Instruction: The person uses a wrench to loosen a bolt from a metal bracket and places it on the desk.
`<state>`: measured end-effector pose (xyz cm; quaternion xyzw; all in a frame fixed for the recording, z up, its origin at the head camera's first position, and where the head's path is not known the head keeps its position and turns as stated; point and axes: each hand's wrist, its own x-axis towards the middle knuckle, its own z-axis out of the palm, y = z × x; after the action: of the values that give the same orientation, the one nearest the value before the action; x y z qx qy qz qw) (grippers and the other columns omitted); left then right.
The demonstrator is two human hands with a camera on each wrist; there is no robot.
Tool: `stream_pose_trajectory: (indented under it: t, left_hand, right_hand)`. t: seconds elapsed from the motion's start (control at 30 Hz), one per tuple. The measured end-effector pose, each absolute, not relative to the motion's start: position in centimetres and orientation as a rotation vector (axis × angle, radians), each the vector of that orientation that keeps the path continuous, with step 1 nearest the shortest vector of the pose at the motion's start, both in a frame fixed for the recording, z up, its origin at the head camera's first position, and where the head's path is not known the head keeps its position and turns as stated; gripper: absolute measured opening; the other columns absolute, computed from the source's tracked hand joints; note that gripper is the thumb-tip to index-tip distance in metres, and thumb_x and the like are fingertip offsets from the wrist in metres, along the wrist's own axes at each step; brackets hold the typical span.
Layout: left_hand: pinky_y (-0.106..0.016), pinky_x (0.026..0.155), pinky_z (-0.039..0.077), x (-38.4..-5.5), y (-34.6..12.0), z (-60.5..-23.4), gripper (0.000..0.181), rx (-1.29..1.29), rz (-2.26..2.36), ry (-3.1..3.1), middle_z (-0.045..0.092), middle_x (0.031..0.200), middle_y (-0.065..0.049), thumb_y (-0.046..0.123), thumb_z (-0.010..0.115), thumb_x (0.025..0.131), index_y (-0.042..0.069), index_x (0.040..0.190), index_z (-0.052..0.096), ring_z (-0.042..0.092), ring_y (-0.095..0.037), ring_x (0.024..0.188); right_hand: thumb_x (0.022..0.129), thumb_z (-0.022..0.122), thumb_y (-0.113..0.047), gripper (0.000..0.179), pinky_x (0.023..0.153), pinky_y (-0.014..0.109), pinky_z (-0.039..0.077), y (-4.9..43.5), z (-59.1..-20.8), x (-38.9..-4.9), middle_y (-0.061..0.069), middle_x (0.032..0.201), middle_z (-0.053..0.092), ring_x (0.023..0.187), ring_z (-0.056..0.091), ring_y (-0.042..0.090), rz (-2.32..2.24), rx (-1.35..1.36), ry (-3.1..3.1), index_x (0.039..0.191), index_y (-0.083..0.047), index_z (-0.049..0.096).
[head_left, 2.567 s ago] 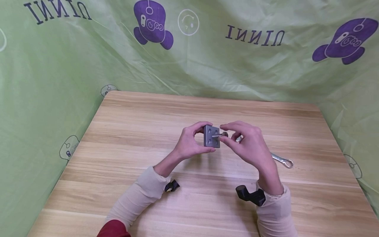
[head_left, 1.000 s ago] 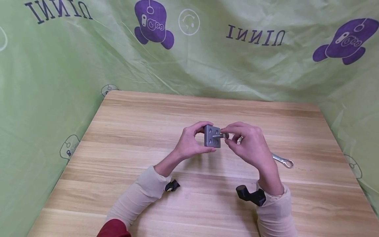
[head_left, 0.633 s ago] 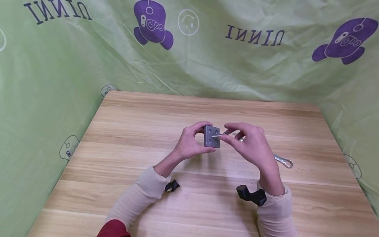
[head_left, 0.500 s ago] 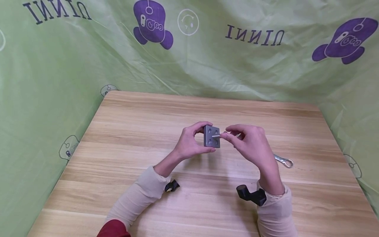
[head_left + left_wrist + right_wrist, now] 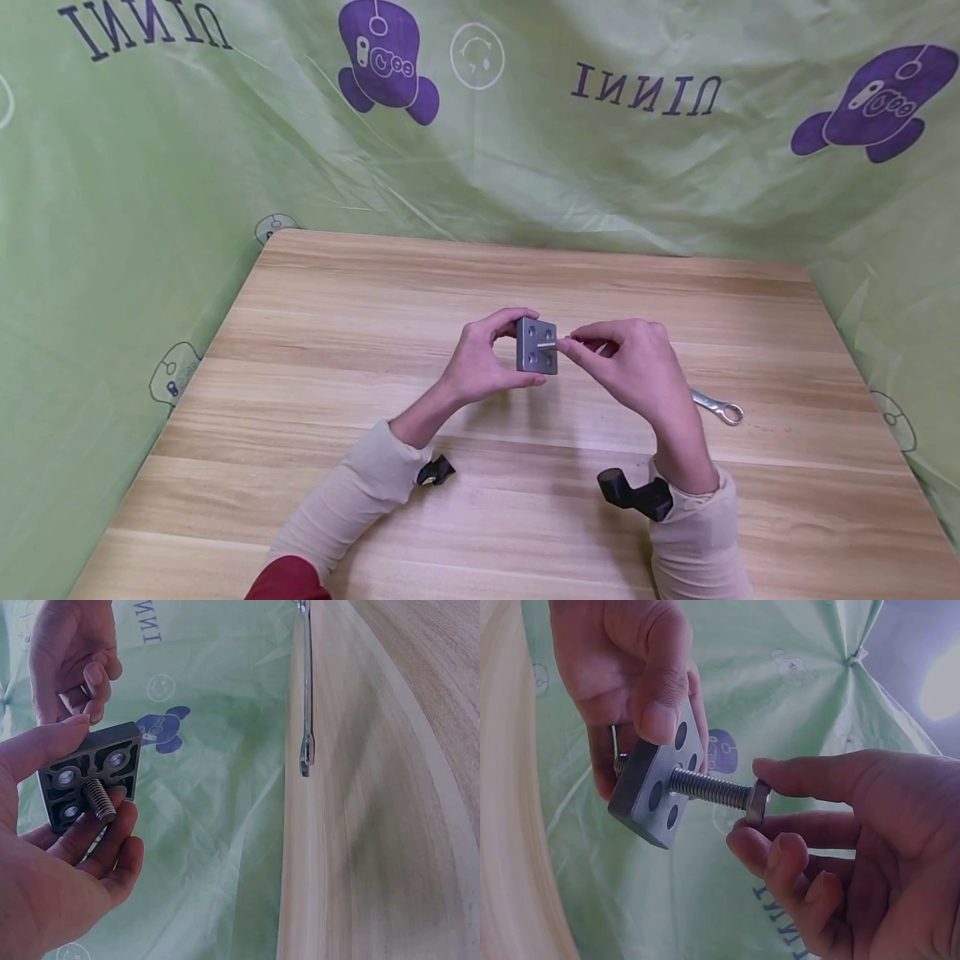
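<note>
My left hand (image 5: 483, 358) grips a grey square plate (image 5: 528, 354) by its edges, raised above the table. The plate has holes near its corners and a metal bolt (image 5: 712, 787) through its middle. On the plate's ribbed side, seen in the left wrist view, the bolt's threaded end (image 5: 99, 801) pokes out past my left fingers. With thumb and fingertips, my right hand (image 5: 633, 362) pinches the hex head (image 5: 758, 802) of the bolt. A stretch of thread shows between the head and the plate. In the head view my right fingers hide the head.
A combination wrench (image 5: 720, 407) lies on the wooden table (image 5: 360, 308) behind my right wrist, partly hidden by it. Green printed cloth (image 5: 525, 167) hangs round the table's back and sides. Black camera mounts (image 5: 637, 496) stick out from both wrists.
My right fingers have spread from the bolt head, shifted round it and closed on it again. The left hand and plate have stayed in place. The wrench has not moved.
</note>
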<state>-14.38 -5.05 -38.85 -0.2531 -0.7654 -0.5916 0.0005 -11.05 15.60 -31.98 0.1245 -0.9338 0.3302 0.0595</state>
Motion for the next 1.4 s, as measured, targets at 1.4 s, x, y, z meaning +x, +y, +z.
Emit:
stream_pose_trajectory:
  t: [1.4]
  left_hand:
    - [-0.035, 0.101, 0.051, -14.4, -5.0, -39.0, 0.073, -0.803, -1.864, -2.408, 0.073, 0.115, -0.018, 0.003, 0.091, 0.062, -0.002, 0.128, 0.06, 0.07, -0.03, 0.102]
  right_hand:
    - [0.087, 0.077, -0.031, 0.023, 0.053, 0.023, 0.043, 15.7, -31.6, -10.9, 0.003, 0.07, 0.072, 0.058, 0.054, 0.013, 1.007, 0.313, -2.866, 0.09, -0.009, 0.081]
